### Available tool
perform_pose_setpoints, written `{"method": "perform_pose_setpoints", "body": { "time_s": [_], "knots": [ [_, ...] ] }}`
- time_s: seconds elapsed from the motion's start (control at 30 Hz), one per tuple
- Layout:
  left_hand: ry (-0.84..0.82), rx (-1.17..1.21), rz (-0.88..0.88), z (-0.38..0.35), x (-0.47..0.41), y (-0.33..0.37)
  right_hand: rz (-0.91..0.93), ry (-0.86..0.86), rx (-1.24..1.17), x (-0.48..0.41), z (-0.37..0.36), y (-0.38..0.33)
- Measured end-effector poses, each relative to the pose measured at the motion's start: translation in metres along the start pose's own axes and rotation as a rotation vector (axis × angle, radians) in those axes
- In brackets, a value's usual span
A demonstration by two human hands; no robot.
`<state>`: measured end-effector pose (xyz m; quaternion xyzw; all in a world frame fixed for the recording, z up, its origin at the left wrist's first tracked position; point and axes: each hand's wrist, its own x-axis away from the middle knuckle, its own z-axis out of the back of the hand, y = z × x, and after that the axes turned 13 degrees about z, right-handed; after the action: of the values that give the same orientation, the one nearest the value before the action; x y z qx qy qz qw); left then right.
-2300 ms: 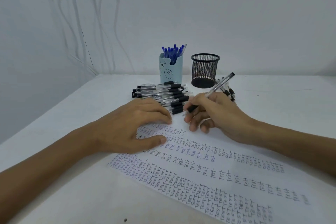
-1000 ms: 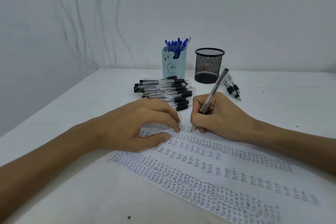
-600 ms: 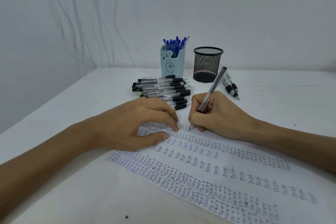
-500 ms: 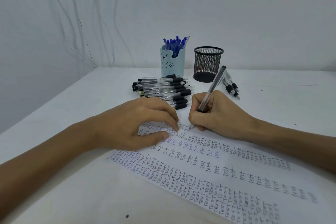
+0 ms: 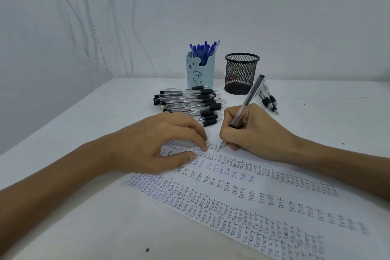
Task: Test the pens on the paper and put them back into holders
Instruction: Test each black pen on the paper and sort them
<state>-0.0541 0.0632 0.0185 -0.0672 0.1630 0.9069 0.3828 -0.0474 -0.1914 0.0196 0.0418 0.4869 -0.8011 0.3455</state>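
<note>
My right hand [image 5: 255,131] grips a clear black-capped pen [image 5: 247,101], its tip touching the paper [image 5: 242,194] at the top row of writing. My left hand [image 5: 156,143] lies spread on the sheet's upper left, fingertips pressing it flat, holding nothing. The paper is covered in rows of "TEST" in black and blue ink. Behind the hands lies a pile of black pens [image 5: 190,103]. A light blue bear holder [image 5: 200,72] stands full of blue pens [image 5: 203,50]. To its right stands a black mesh holder [image 5: 241,74].
A few more black pens [image 5: 269,100] lie right of the mesh holder's base. The white table [image 5: 329,116] meets a white wall at the back and a wall on the left. A small dark speck [image 5: 147,249] sits near the front edge.
My right hand turned the pen from a slanted carry to a writing grip and lowered its tip onto the paper. The left hand stayed pressing the sheet.
</note>
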Motion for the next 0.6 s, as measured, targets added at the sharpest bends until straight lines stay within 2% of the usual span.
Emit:
{"method": "perform_pose_setpoints", "body": {
  "time_s": [0.47, 0.6],
  "knots": [
    [0.003, 0.005, -0.003, -0.0009, 0.0001, -0.0016, -0.028, 0.009, 0.042, -0.0013, -0.0005, 0.0012],
    [0.011, 0.005, -0.004, -0.0012, -0.0002, -0.0014, -0.139, 0.120, -0.178, -0.0049, 0.0018, 0.0003]
  ]
}}
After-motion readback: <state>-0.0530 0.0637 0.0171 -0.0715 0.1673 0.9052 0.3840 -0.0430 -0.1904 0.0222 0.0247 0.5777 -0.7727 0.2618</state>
